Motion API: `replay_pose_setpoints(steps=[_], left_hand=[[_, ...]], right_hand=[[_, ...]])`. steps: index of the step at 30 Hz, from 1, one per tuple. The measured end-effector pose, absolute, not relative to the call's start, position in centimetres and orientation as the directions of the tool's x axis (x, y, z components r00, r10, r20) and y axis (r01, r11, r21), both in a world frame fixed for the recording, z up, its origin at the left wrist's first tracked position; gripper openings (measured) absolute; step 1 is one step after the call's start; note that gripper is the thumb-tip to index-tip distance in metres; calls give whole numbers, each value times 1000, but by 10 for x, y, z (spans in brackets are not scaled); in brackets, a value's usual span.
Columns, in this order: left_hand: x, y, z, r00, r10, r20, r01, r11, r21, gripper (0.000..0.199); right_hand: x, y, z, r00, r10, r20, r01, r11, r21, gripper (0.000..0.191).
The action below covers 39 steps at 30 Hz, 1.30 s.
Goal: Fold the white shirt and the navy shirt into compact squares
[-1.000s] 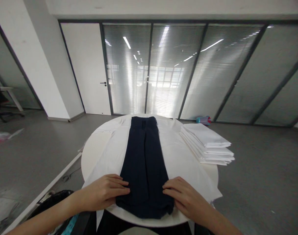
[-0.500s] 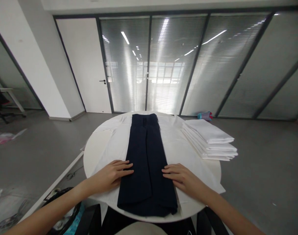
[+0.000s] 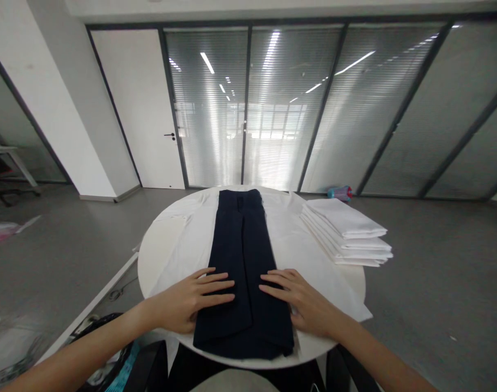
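Note:
A long dark navy garment (image 3: 240,245), folded into a narrow strip, lies lengthwise in front of me on a spread white cloth (image 3: 289,234). At its far end shows what looks like a waistband. Over its left edge rests my left hand (image 3: 191,299), fingers stretched and spread on the fabric. My right hand (image 3: 301,299) mirrors it at the right edge, its fingers extended over the top. Both thumbs are partly hidden along the garment's sides. The near end of the garment hangs close to the table's front edge.
The white round table (image 3: 161,253) carries a stack of folded white cloths (image 3: 346,231) at its right. A chair armrest (image 3: 150,367) stands close by on the left, beside a blue basket-like thing (image 3: 128,373). A colourful bundle (image 3: 339,193) lies on the floor by the glass wall.
Both hands have moved inward, so their fingers reach farther over the navy garment. The garment itself lies about as before.

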State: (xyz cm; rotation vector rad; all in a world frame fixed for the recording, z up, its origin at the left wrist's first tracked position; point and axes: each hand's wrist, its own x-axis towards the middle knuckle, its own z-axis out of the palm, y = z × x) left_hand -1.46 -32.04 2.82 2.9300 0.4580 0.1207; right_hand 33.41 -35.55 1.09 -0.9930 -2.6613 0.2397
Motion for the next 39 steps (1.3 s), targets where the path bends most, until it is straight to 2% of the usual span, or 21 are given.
replay_pose_setpoints(steps=[4, 7, 12, 18, 21, 23, 25, 27, 29, 34, 37, 39], left_hand=[[-2, -318, 33, 983, 180, -24, 179, -935, 305, 89], [3, -316, 32, 986, 152, -70, 167, -915, 367, 91], [2, -315, 27, 985, 152, -78, 171, -898, 405, 89], [1, -319, 26, 986, 159, -40, 161, -888, 430, 89], [2, -322, 28, 981, 193, -18, 179, -866, 467, 75], [1, -322, 29, 962, 274, -5, 240, -832, 500, 64], [-4, -320, 29, 926, 377, 30, 309, -798, 517, 62], [-11, -317, 26, 900, 431, 62, 348, -798, 492, 67], [-19, -314, 21, 903, 425, 60, 360, -827, 432, 73], [-32, -315, 14, 919, 386, 81, 342, -883, 322, 68], [-33, -317, 16, 928, 351, 126, 299, -902, 311, 62], [-33, -317, 18, 929, 343, 139, 277, -894, 352, 56]], right_hand=[[326, -358, 12, -784, 616, 73, 575, 765, -290, 71], [325, -360, 12, -787, 617, 4, 580, 742, -336, 71], [327, -361, 11, -776, 631, -13, 589, 717, -372, 69], [325, -361, 7, -776, 631, 16, 575, 717, -394, 78], [325, -360, 11, -773, 635, -7, 581, 704, -408, 84], [325, -358, 15, -769, 639, -21, 583, 688, -432, 85], [327, -354, 18, -761, 649, -6, 576, 670, -469, 82], [331, -350, 18, -749, 662, 25, 564, 657, -501, 75], [334, -346, 15, -739, 672, 52, 561, 656, -504, 68], [342, -341, 7, -705, 687, 178, 584, 704, -404, 48], [346, -341, 3, -690, 682, 240, 578, 720, -384, 43], [347, -340, 0, -672, 687, 274, 562, 715, -416, 42]])
